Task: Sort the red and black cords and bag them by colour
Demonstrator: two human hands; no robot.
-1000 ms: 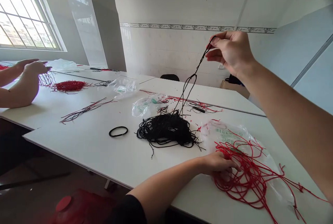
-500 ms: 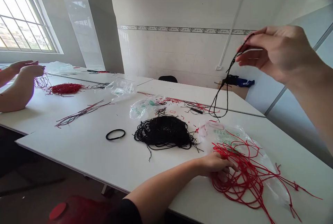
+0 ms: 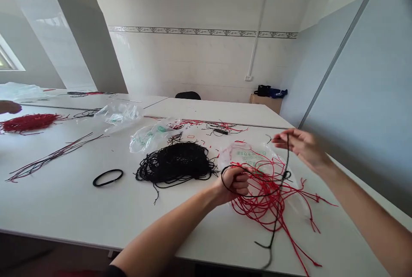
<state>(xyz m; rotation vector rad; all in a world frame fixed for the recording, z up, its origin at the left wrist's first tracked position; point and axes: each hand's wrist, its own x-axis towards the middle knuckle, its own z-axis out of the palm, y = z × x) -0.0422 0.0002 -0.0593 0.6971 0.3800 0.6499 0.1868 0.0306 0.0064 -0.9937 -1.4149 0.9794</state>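
Note:
A black cord (image 3: 254, 196) is drawn into a loop around my left hand (image 3: 235, 183), whose fingers are curled closed on it. My right hand (image 3: 301, 146), higher and to the right, pinches the same cord near its upper end. Between the hands the cord has a small knot with a little loop, and its loose tails hang down in front. Below and behind lies a tangle of red cords (image 3: 264, 208), partly on a clear plastic bag (image 3: 247, 155). To the left of my left hand sits a large bundle of black cords (image 3: 180, 161).
A finished-looking black cord ring (image 3: 108, 178) lies on the white table (image 3: 80, 212). Crumpled plastic bags (image 3: 151, 135), cord scraps and a black pen-like tool (image 3: 221, 131) are farther back. A co-worker's hand (image 3: 9, 106) is at the left edge beside a red bundle (image 3: 32, 122).
My right hand has come down with the black cord. My left hand has left the red cords and is now inside the black loop. The view has turned right.

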